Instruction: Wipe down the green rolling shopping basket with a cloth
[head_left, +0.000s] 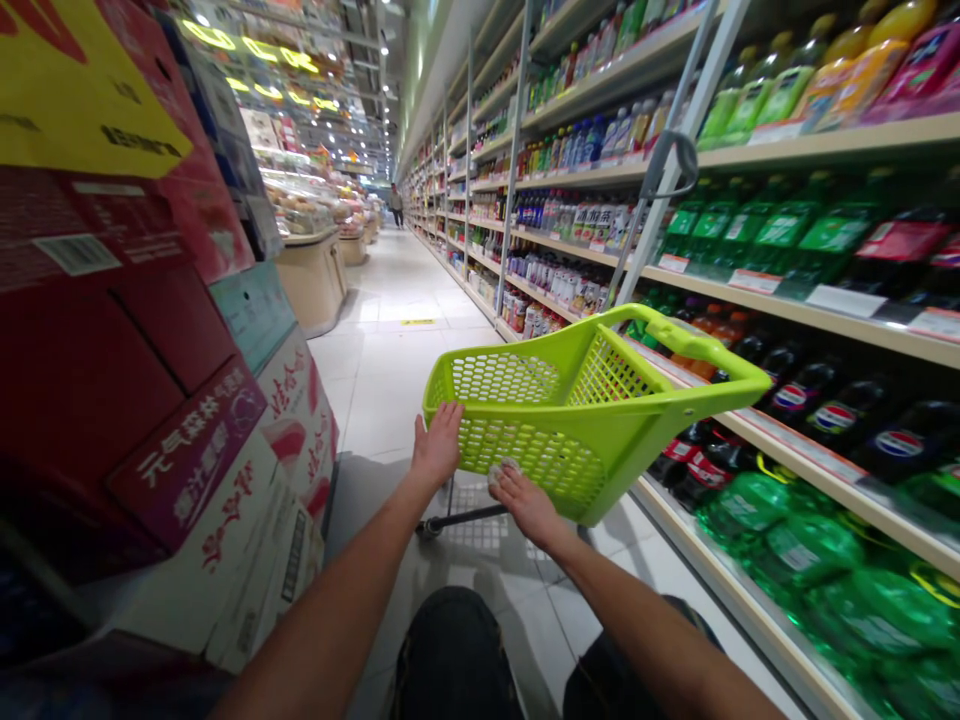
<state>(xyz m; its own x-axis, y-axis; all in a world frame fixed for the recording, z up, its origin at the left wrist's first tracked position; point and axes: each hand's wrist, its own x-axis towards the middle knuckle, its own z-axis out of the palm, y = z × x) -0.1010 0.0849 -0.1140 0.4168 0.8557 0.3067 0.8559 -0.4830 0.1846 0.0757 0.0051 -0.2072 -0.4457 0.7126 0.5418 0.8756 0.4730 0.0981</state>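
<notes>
Under right hand [529, 507], lime-green perforated plastic basket [551, 460]

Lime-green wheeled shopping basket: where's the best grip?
Take the moulded bar handle on the rim of the lime-green mesh shopping basket, coming from above and wrapping the fingers under it. It looks solid and stands apart from the perforated walls, so it likely grips better than where the left hand and right hand rest now, on the near edge and mesh.
</notes>
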